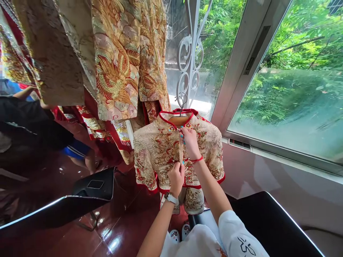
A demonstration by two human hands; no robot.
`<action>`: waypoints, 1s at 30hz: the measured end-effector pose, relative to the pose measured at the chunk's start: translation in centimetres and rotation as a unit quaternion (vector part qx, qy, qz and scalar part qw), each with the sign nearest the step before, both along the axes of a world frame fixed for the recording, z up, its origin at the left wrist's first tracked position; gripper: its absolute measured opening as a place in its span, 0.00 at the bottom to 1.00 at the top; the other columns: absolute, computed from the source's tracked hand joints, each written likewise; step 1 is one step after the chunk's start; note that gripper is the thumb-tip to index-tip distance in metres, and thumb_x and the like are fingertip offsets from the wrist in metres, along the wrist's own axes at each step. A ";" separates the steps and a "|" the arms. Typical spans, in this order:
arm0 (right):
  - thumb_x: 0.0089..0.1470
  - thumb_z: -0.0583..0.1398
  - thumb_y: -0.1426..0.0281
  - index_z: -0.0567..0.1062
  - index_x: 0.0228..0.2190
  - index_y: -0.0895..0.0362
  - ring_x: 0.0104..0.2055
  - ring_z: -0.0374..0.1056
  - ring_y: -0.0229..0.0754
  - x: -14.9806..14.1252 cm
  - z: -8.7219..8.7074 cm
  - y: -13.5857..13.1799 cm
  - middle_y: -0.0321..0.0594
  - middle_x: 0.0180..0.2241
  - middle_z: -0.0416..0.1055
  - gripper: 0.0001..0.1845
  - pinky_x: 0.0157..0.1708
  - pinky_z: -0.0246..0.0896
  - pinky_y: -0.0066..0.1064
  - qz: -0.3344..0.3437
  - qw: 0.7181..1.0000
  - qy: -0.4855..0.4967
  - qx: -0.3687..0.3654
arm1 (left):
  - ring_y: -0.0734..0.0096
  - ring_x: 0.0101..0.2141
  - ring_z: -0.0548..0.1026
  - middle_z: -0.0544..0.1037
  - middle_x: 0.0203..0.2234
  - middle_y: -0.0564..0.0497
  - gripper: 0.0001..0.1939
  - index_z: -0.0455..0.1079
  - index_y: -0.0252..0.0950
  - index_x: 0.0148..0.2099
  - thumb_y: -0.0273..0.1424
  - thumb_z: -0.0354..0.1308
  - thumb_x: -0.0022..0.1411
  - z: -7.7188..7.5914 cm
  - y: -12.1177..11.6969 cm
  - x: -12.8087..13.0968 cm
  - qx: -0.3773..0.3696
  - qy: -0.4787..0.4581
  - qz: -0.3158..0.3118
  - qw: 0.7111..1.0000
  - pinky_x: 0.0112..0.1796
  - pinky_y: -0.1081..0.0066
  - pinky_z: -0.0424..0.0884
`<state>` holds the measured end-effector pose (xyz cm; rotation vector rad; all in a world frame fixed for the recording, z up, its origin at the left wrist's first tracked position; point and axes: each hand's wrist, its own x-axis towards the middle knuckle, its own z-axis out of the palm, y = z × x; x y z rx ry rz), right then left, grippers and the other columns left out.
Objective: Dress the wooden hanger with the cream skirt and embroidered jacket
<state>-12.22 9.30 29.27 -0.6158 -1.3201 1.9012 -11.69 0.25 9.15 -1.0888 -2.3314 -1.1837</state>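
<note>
A cream jacket [150, 146] with gold and red beaded embroidery and red piping hangs in front of me from a hanger [182, 103]. High on its front opening, just below the collar, the fingers of my right hand [189, 141] pinch the edge. Lower down the same opening, my left hand [176, 177] is closed on the front edge, thumb up. Between the two hands runs a narrow pale strip [180, 151], held straight; whether it is a zip I cannot tell. Below the hem hang matching embroidered pieces [194, 200], partly hidden by the jacket.
Several gold embroidered garments [116, 71] hang at upper left. White scrollwork ironwork [190, 53] and a sliding window [289, 100] stand behind. Black tables or benches [93, 185] flank me on both sides. Another person [29, 132] in dark clothes is at the far left.
</note>
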 end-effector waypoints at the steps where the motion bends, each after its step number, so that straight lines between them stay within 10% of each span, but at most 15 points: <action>1: 0.47 0.58 0.67 0.63 0.18 0.54 0.15 0.42 0.29 -0.3 0.1 0.0 0.25 0.13 0.53 0.11 0.18 0.34 0.27 -0.001 1.000 -0.002 0.010 | 0.71 0.25 0.72 0.76 0.23 0.49 0.14 0.66 0.38 0.30 0.29 0.49 0.70 0.0 0.0 0.1 -0.003 -0.011 0.002 1.000 0.29 0.72 0.56; 7: 0.56 0.56 0.57 0.71 0.23 0.57 0.18 0.52 0.33 3.0 -1.4 2.1 0.31 0.16 0.61 0.18 0.19 0.45 0.28 0.024 0.976 -0.052 0.212 | 0.70 0.23 0.69 0.74 0.22 0.52 0.14 0.70 0.38 0.30 0.33 0.50 0.69 1.3 -2.4 -0.7 -0.045 -0.109 -0.062 0.991 0.27 0.72 0.57; 10: 0.58 0.56 0.53 0.76 0.34 0.58 0.27 0.63 0.38 8.0 -3.9 6.4 0.39 0.27 0.71 0.20 0.28 0.57 0.30 -0.189 0.923 -0.097 0.321 | 0.70 0.27 0.70 0.76 0.28 0.50 0.14 0.73 0.37 0.38 0.37 0.50 0.69 2.7 -6.2 -4.8 0.085 -0.108 -0.029 0.990 0.30 0.72 0.64; 13: 0.54 0.59 0.49 0.77 0.47 0.57 0.40 0.68 0.44 11.7 -7.2 11.5 0.47 0.42 0.76 0.28 0.40 0.64 0.36 -0.334 0.851 -0.163 0.370 | 0.66 0.36 0.71 0.75 0.38 0.46 0.18 0.71 0.35 0.50 0.41 0.56 0.63 4.3 -9.3 -11.5 0.239 -0.054 0.143 0.959 0.36 0.70 0.68; 18: 0.54 0.56 0.44 0.82 0.40 0.60 0.41 0.70 0.49 12.4 -11.4 15.4 0.48 0.39 0.79 0.33 0.43 0.65 0.39 -0.252 0.897 -0.130 0.340 | 0.64 0.35 0.73 0.75 0.35 0.45 0.16 0.73 0.34 0.40 0.41 0.52 0.62 5.6 -9.5 -18.6 0.203 -0.080 0.100 0.971 0.38 0.66 0.69; 24: 0.49 0.59 0.41 0.81 0.28 0.62 0.28 0.62 0.41 12.5 -13.9 15.6 0.38 0.23 0.70 0.35 0.30 0.57 0.32 -0.360 0.869 -0.126 0.316 | 0.63 0.33 0.73 0.75 0.29 0.45 0.15 0.72 0.35 0.35 0.40 0.51 0.65 3.1 -10.2 -15.3 0.255 0.015 0.180 0.950 0.40 0.64 0.70; 30: 0.46 0.57 0.38 0.77 0.24 0.61 0.28 0.59 0.40 10.6 -13.5 17.7 0.38 0.22 0.68 0.36 0.29 0.56 0.31 -0.320 0.897 -0.124 0.278 | 0.64 0.33 0.74 0.76 0.29 0.47 0.15 0.72 0.35 0.34 0.41 0.51 0.64 2.9 -9.3 -16.5 0.260 -0.062 0.157 0.951 0.38 0.65 0.70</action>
